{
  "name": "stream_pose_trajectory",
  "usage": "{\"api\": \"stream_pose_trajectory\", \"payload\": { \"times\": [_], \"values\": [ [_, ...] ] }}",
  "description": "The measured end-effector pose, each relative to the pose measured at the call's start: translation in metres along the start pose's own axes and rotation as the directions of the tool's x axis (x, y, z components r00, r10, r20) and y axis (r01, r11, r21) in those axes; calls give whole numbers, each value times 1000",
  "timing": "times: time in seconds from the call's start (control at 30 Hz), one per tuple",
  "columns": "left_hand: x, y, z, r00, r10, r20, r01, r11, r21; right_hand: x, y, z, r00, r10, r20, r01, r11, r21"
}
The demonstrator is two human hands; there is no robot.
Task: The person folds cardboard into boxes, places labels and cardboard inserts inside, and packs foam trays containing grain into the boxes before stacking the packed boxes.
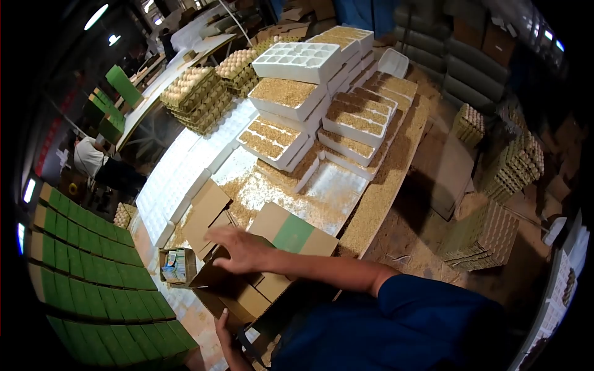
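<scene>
An open cardboard box (244, 300) with raised flaps stands at the near edge of the table, tilted in my view. One flap (294, 235) carries a green stripe; folded cardboard shows inside. Over the box's far side hovers my right hand (238, 250), fingers curved and apart, with nothing visible in it. My left hand (224, 331) is low at the box's left wall, a finger along the cardboard; its other fingers are mostly hidden. Beside the box sits a small carton (176, 266) of blue-and-white packets.
White foam trays (297, 62), several filled with sawdust-like material, are stacked across the table. Egg stacks (195, 99) stand behind more white trays (179, 179). Green boxes (105, 278) line the left. Egg trays (479, 238) rest on the right-hand floor. A person (93, 157) bends at far left.
</scene>
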State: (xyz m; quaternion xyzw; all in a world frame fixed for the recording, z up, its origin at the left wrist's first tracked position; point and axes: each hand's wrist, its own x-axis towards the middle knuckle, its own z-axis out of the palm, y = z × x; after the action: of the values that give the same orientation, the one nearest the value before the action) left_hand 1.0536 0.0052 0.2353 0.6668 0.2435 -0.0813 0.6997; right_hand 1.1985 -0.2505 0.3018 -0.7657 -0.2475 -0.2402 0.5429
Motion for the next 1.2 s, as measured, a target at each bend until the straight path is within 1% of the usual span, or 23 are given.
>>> {"api": "stream_pose_trajectory", "payload": {
  "times": [0.03, 0.07, 0.1, 0.17, 0.23, 0.3, 0.4, 0.47, 0.5, 0.57, 0.6, 0.63, 0.67, 0.7, 0.73, 0.8, 0.83, 0.9, 0.97, 1.0, 1.07, 1.1, 1.2],
  "values": [
    [1, -2, -4, 1000, -12, 14, 13, 999, -43, 6, -39, -29, 983, 68, 170, -122, 937, 328],
    [3, -7, -11, 999, -25, 29, 28, 996, -83, 11, -76, -55, 935, 80, 346, -283, 757, 589],
    [15, -20, -28, 997, 17, 81, -6, 991, -134, 9, -101, -66, 962, -143, 231, -66, 702, 709],
    [8, -19, -27, 999, -7, 44, 12, 994, -112, 16, -152, -103, 878, -479, -14, 309, 543, 781],
    [1, -21, -26, 999, -26, 27, 28, 995, -97, 13, -177, -118, 784, -573, -238, 491, 338, 802],
    [-2, -22, -26, 999, -36, 15, 38, 995, -90, 10, -186, -121, 705, -591, -393, 615, 231, 754],
    [-7, -22, -28, 999, -42, 3, 42, 997, -70, 9, -181, -128, 612, -549, -569, 759, 208, 617],
    [-5, -20, -26, 999, -49, -1, 49, 997, -63, 10, -167, -134, 597, -513, -616, 799, 317, 510],
    [-3, -20, -28, 999, -50, -3, 50, 997, -57, 21, -148, -182, 682, -686, -254, 647, 405, 646],
    [3, -23, -28, 999, -53, 8, 53, 997, -62, 10, -113, -174, 789, -443, -426, 613, 618, 492],
    [6, -25, -31, 998, -54, 15, 55, 997, -55, 9, -81, -183, 852, -433, -295, 510, 812, 283],
    [8, -25, -28, 998, -55, 7, 55, 997, -55, 12, -56, -185, 955, -222, -195, 264, 939, 223],
    [11, -24, -27, 998, -57, 7, 57, 997, -46, 18, -10, -178, 984, -61, -165, 93, 977, 192],
    [-1, -8, -10, 995, -75, -65, 72, 996, -56, 25, 33, -174, 947, 187, -259, -130, 966, 223],
    [5, -18, -19, 996, -74, -57, 71, 996, -53, 35, 71, -193, 820, 534, -206, -497, 843, 207],
    [25, -42, -42, 997, -66, -31, 62, 992, -113, 65, 145, -234, 726, 480, -492, -530, 847, 45],
    [25, -38, -39, 998, -62, -26, 59, 992, -109, 85, 171, -260, 700, 380, -605, -483, 876, -9],
    [15, -26, -29, 997, -74, -11, 72, 992, -106, 128, 240, -314, 549, 160, -821, -640, 712, -289],
    [6, -14, -19, 998, -57, -21, 55, 994, -96, 167, 257, -363, 430, 425, -797, -724, 690, -22],
    [5, -11, -15, 998, -47, -42, 43, 995, -92, 178, 258, -381, 430, 421, -799, -721, 692, -23],
    [15, -26, -32, 994, -86, -65, 79, 992, -103, 194, 257, -408, 372, 811, -452, -823, 513, 243],
    [18, -27, -32, 988, -124, -89, 113, 987, -116, 200, 262, -408, 355, 871, -341, -783, 476, 400],
    [16, -28, -29, 990, -105, -89, 94, 988, -125, 203, 271, -420, 343, 906, -248, -826, 417, 380]
  ]
}}
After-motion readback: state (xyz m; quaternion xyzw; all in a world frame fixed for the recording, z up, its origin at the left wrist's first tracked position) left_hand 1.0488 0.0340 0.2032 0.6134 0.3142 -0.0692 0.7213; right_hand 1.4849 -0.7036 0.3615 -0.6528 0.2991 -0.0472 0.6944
